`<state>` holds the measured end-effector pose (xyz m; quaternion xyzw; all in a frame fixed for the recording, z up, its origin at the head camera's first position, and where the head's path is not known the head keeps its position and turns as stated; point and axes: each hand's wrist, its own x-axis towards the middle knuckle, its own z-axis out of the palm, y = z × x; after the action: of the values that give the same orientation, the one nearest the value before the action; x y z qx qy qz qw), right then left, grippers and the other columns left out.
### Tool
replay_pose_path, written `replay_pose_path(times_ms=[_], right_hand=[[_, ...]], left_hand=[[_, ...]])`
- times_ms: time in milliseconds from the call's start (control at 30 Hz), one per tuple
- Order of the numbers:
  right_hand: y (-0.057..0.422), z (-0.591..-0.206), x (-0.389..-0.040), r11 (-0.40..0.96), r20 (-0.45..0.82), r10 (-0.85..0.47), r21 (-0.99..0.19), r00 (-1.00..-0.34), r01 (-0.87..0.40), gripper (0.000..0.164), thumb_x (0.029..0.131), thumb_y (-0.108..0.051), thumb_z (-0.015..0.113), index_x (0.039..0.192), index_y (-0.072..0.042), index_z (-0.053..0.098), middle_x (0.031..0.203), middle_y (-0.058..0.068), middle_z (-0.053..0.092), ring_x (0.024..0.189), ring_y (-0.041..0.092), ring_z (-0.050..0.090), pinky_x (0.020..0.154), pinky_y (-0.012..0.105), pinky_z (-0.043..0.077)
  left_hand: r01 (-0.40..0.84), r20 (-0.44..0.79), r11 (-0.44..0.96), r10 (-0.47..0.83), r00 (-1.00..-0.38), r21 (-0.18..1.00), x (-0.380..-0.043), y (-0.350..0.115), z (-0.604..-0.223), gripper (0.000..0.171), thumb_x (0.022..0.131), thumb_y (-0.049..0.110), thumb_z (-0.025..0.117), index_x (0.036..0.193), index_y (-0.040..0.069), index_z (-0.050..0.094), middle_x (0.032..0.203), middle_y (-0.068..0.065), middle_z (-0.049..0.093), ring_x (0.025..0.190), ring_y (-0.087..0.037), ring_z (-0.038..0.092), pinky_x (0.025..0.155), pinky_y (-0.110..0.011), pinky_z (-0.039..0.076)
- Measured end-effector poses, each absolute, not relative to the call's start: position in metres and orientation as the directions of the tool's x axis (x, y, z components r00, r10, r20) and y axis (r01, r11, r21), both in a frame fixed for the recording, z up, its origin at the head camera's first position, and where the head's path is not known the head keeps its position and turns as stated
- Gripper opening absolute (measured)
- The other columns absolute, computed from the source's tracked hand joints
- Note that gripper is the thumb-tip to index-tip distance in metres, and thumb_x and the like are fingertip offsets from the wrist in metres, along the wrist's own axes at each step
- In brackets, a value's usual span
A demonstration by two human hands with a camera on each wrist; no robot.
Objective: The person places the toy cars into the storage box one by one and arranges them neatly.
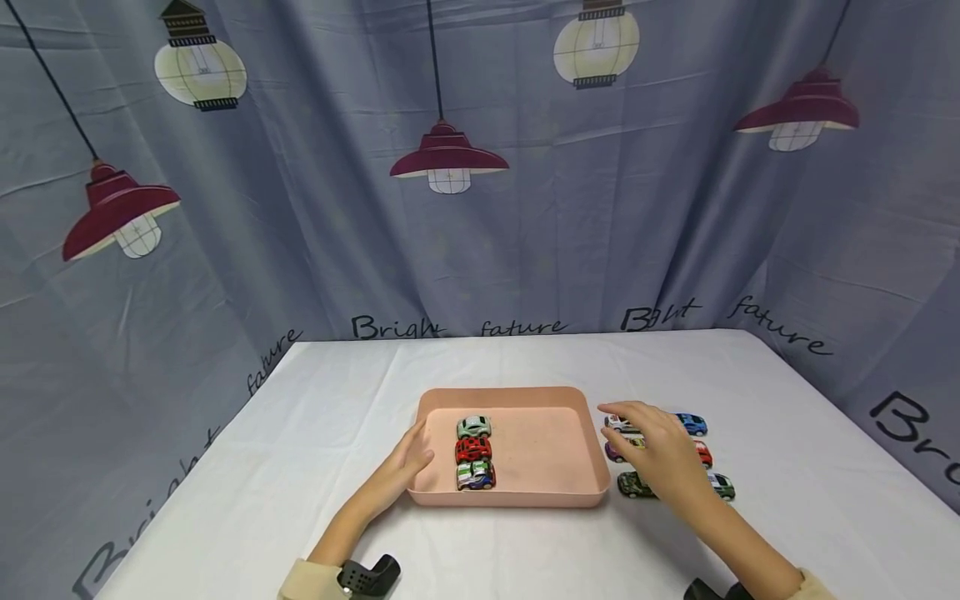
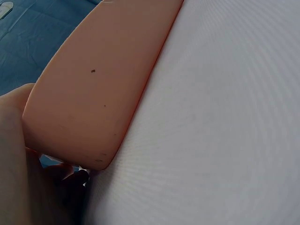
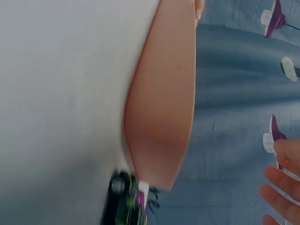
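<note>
A shallow pink tray (image 1: 542,454) lies on the table, and my left hand (image 1: 393,477) grips its left rim, thumb on the inner side and fingers outside. In the tray's left half, a pale green toy car (image 1: 473,427), a red toy car (image 1: 473,450) and a white-green-blue toy car (image 1: 476,476) stand in a column. My right hand (image 1: 663,454) hovers over several toy cars right of the tray, fingers spread and holding nothing. Around it show a blue car (image 1: 692,424), a white car (image 1: 619,424), a purple car (image 1: 613,453) and a camouflage-green car (image 1: 636,485).
Partly hidden by the right hand are a red car (image 1: 703,454) and a green-and-white car (image 1: 722,486). A white cloth (image 1: 352,392) covers the table. Behind it hangs a grey-blue curtain (image 1: 525,250) printed with lamps.
</note>
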<state>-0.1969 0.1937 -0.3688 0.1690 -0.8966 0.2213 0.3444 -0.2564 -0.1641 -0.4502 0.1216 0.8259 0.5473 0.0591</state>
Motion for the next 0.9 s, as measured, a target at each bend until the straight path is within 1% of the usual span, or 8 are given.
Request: replay_pose_path(times_ms=[200,400,533,600,667,767,833,900], right_hand=[[0.221,-0.368,-0.184,0.861,0.669,-0.196,-0.232,-0.717,-0.453,0.041,0.07,-0.013,0.075,0.11,-0.017,0.064,0.106,0.003,0.066,0.099,0.028,0.059,0.084,0.051,0.04],[0.253,-0.377,-0.175,0.889,0.618,-0.2,-0.212,-0.76,-0.406,0.043,0.069,-0.013,0.075,0.11,-0.014,0.063,0.109,0.007,0.063,0.099,0.032,0.057,0.081,0.05,0.039],[0.275,-0.383,-0.175,0.903,0.556,-0.213,-0.201,-0.803,-0.379,0.042,0.071,-0.014,0.075,0.111,-0.012,0.063,0.112,0.01,0.061,0.101,0.035,0.056,0.078,0.052,0.042],[0.284,-0.386,-0.176,0.906,0.507,-0.225,-0.206,-0.832,-0.371,0.04,0.072,-0.015,0.074,0.11,-0.01,0.063,0.113,0.012,0.06,0.102,0.037,0.055,0.077,0.054,0.044],[0.294,-0.389,-0.178,0.91,0.421,-0.234,-0.223,-0.877,-0.35,0.039,0.074,-0.017,0.072,0.111,-0.009,0.062,0.115,0.014,0.059,0.104,0.04,0.053,0.076,0.057,0.044],[0.305,-0.393,-0.18,0.91,0.291,-0.239,-0.265,-0.926,-0.318,0.037,0.077,-0.018,0.07,0.112,-0.01,0.062,0.118,0.016,0.057,0.107,0.042,0.052,0.076,0.057,0.045],[0.311,-0.396,-0.182,0.913,0.224,-0.24,-0.278,-0.945,-0.298,0.036,0.077,-0.018,0.069,0.112,-0.01,0.061,0.117,0.016,0.058,0.108,0.042,0.052,0.076,0.057,0.045],[0.315,-0.398,-0.183,0.911,0.203,-0.248,-0.285,-0.947,-0.299,0.034,0.076,-0.016,0.069,0.109,-0.012,0.063,0.115,0.014,0.061,0.107,0.04,0.054,0.078,0.055,0.047]], left_hand=[[0.133,0.032,0.371,0.266,-0.963,0.919,-0.256,-0.164,-0.45,0.063,0.093,0.036,0.047,0.146,0.023,0.016,0.153,-0.012,0.011,0.14,-0.039,0.006,0.107,-0.065,0.005],[0.14,0.034,0.393,0.263,-0.964,0.909,-0.256,-0.165,-0.449,0.063,0.093,0.035,0.046,0.146,0.021,0.016,0.153,-0.014,0.011,0.139,-0.04,0.007,0.106,-0.066,0.005],[0.136,0.032,0.393,0.258,-0.965,0.91,-0.257,-0.166,-0.447,0.063,0.093,0.036,0.047,0.146,0.022,0.016,0.153,-0.014,0.011,0.14,-0.039,0.007,0.107,-0.065,0.006],[0.128,0.026,0.393,0.254,-0.967,0.91,-0.257,-0.166,-0.446,0.063,0.093,0.036,0.047,0.146,0.022,0.016,0.153,-0.014,0.011,0.14,-0.039,0.007,0.107,-0.064,0.005],[0.127,0.025,0.394,0.254,-0.967,0.91,-0.256,-0.166,-0.445,0.063,0.093,0.036,0.046,0.146,0.021,0.016,0.153,-0.014,0.011,0.14,-0.039,0.006,0.107,-0.064,0.006],[0.125,0.024,0.386,0.256,-0.966,0.914,-0.256,-0.165,-0.445,0.063,0.093,0.035,0.047,0.146,0.021,0.017,0.153,-0.014,0.011,0.14,-0.039,0.006,0.107,-0.064,0.006],[0.121,0.022,0.384,0.254,-0.967,0.915,-0.256,-0.165,-0.446,0.063,0.093,0.036,0.047,0.146,0.021,0.017,0.153,-0.014,0.011,0.14,-0.038,0.006,0.108,-0.063,0.006],[0.121,0.022,0.382,0.253,-0.967,0.916,-0.255,-0.164,-0.447,0.063,0.093,0.036,0.047,0.146,0.021,0.018,0.153,-0.014,0.012,0.14,-0.039,0.006,0.107,-0.064,0.006]])
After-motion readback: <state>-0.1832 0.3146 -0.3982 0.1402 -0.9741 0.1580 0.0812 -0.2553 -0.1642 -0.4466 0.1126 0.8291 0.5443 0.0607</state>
